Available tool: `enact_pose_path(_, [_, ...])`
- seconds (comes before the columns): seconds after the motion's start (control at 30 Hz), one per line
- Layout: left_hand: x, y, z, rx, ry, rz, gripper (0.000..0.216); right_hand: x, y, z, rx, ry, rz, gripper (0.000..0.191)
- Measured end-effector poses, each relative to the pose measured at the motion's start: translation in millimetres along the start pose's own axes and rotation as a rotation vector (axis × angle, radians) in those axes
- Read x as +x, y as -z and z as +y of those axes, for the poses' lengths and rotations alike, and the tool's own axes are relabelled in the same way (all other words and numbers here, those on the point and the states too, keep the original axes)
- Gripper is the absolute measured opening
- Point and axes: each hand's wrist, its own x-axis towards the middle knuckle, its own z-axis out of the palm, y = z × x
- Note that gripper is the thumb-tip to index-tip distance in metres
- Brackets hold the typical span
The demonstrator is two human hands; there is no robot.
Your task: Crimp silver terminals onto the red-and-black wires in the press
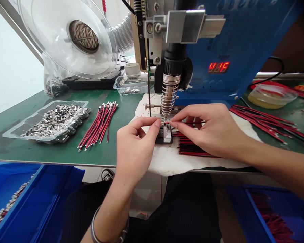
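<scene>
Under the tip of a machine-mounted soldering iron (170,92), both my hands meet over a small metal fixture (167,135). My left hand (135,146) is closed in a pinch at the fixture's left side; what lies between its thumb and finger is too small to make out. From the right, my right hand (207,128) pinches a thin red wire (166,123) whose end lies at the fixture beneath the tip. Below that hand, a row of red and black wires (192,150) rests on a white cloth (164,165).
On the left stand a clear tray of metal connectors (58,118) and a bundle of red-black wires with connectors (100,125). A blue control box (207,84) rises behind. More wires (266,123) lie right, near a round plastic tub (271,96). Blue bins (48,199) sit below.
</scene>
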Motion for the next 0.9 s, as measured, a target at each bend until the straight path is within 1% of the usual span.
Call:
enact_pose_path(0.23, [0.4,-0.1,-0.8,0.039,-0.029,0.004,0.018,0.6,-0.9,-0.4,0.008,-0.014,-0.002,0.011])
enact_pose_path(0.53, [-0.4,1.1,1.3,0.028,-0.044,-0.011,0.019,0.1,0.1,-0.4,-0.023,-0.055,-0.03,0.012])
enact_pose_path(0.9, [0.0,1.6,1.1,0.047,-0.041,-0.02,0.019,-1.9,-0.7,0.1,-0.003,-0.032,-0.021,0.012])
